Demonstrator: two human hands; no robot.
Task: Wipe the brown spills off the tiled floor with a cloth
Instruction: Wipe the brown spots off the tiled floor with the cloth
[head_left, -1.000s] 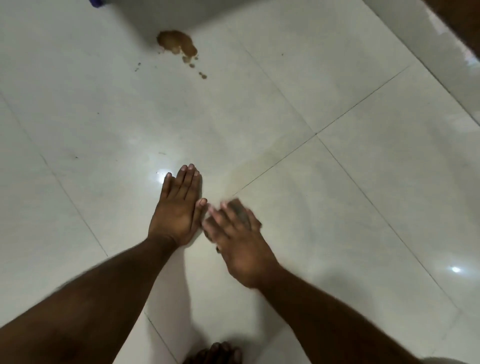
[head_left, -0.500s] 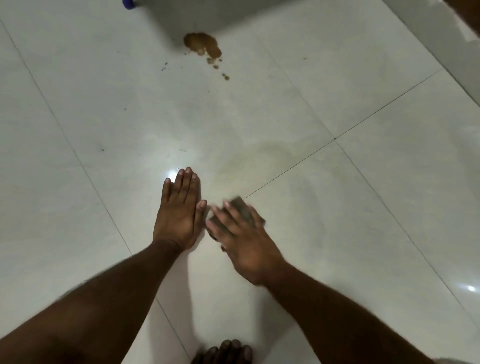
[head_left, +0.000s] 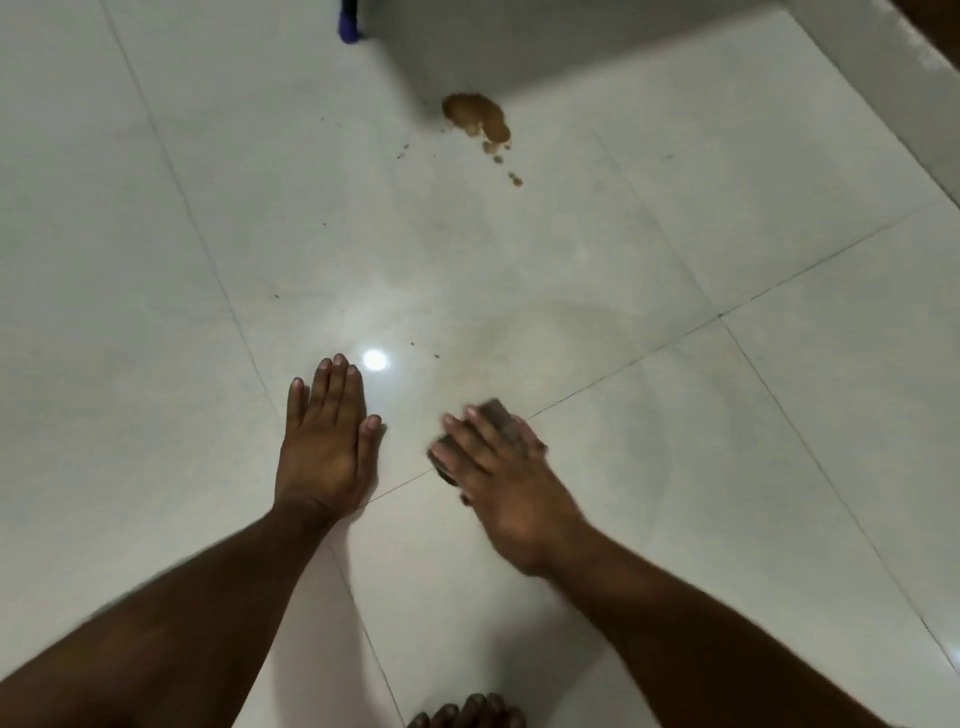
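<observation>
My right hand (head_left: 506, 486) presses a small dark brown cloth (head_left: 500, 418) flat onto the white tiled floor (head_left: 727, 467), fingers straight and spread over it; only the cloth's far edge and left corner show. My left hand (head_left: 327, 441) lies flat on the floor a short way to its left, fingers together. A brown spill (head_left: 475, 117) with a few droplets trailing toward me sits far ahead, well beyond both hands. A faint smeared ring marks the tiles around and beyond the cloth.
A blue object (head_left: 348, 23) stands at the top edge, beside a shadowed area. A white wall base (head_left: 883, 98) runs along the upper right. My toes (head_left: 467, 714) show at the bottom edge. Small dark specks dot the tiles.
My right hand and the cloth have slid to the right, away from my left hand, opening a gap between them. The view has shifted, so the spill appears further right.
</observation>
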